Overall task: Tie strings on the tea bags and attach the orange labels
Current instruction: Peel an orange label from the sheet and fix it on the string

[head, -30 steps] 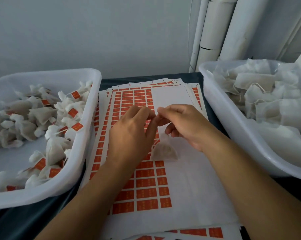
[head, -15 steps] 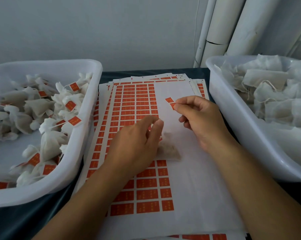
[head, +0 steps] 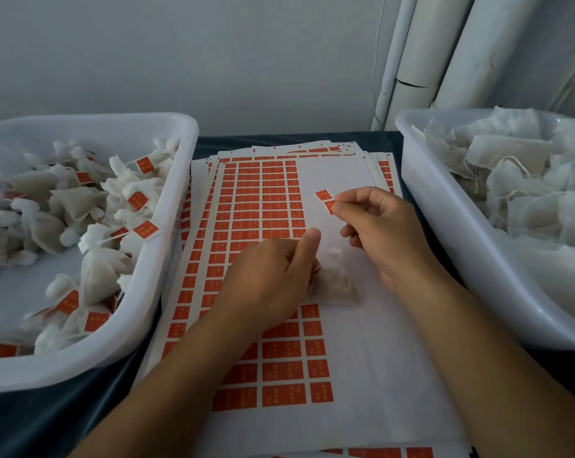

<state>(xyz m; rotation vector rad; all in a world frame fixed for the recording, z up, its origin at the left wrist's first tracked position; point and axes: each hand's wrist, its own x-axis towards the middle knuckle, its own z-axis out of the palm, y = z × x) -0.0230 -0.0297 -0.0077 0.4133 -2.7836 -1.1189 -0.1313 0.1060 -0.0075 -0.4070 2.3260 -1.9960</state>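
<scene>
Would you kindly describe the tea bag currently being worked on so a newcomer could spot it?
Between the two white tubs lies a sheet of orange labels. On its bare white area, between the hands, rests one tea bag. Unlike the rest, it lies outside the tubs.

labels [head: 325, 200]: orange | sheet [head: 332, 173]: white (orange grid) | tubs [head: 167, 206]: white

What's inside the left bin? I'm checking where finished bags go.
The left bin holds tied tea bags with orange labels. Bags buried underneath can't be seen.
</scene>
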